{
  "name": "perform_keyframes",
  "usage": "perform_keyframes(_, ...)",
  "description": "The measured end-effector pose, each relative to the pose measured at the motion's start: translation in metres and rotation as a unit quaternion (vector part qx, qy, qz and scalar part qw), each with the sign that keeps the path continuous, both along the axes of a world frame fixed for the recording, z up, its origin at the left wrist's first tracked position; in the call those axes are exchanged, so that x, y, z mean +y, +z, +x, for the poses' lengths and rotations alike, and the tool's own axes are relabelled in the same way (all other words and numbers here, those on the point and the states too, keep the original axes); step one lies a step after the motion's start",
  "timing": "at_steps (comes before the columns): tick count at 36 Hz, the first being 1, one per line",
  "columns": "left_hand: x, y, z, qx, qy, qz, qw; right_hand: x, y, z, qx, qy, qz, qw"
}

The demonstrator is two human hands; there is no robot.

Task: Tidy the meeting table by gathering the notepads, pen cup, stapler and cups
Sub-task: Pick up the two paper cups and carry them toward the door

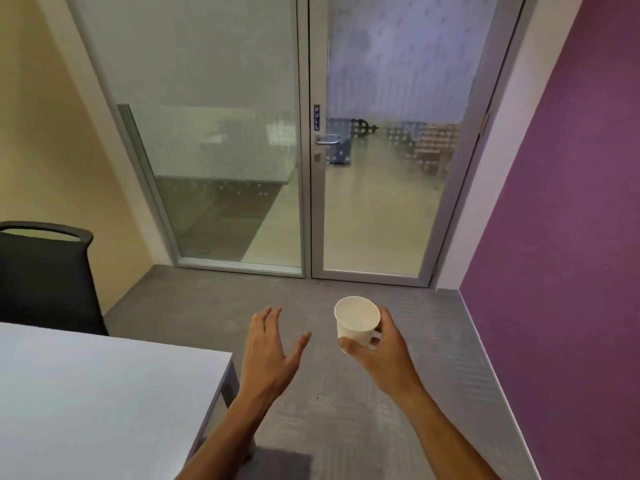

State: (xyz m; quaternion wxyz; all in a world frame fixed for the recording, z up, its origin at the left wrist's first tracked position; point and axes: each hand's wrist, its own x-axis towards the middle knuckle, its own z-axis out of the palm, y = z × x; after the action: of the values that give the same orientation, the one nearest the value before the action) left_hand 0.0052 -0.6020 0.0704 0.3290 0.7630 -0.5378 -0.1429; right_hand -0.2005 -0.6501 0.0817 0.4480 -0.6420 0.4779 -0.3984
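My right hand (379,355) grips a white paper cup (356,320) from below and the side, thumb on its near wall, holding it over the grey carpet with the open rim tilted toward me. The cup looks empty. My left hand (270,355) hovers beside it, a little to the left, fingers spread and straight, holding nothing. The white meeting table (104,393) fills the lower left; only its bare corner shows, and both hands are off to the right of its edge. No notepads, pen cup or stapler are in view.
A black office chair (45,278) stands behind the table at the left. Ahead is a glass wall and a glass door (381,202) with a handle and a PULL sign. A purple wall (571,237) runs along the right. Grey carpet lies between.
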Motion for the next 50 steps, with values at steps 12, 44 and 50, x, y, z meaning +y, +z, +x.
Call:
perform_keyframes(12,-0.078,-0.01,0.026,-0.01,0.131,-0.01,0.991,-0.132,0.005,0.032,-0.006,0.117,0.005,0.993)
perform_keyframes(44,-0.269,-0.042,0.33,0.017,0.401,-0.001,0.916,-0.422,-0.037,0.435,-0.003,0.394,0.019,0.919)
perform_keyframes(50,-0.292,-0.05,0.375,0.032,0.507,-0.009,0.861,-0.462,-0.04,0.521,-0.009,0.499,0.026,0.866)
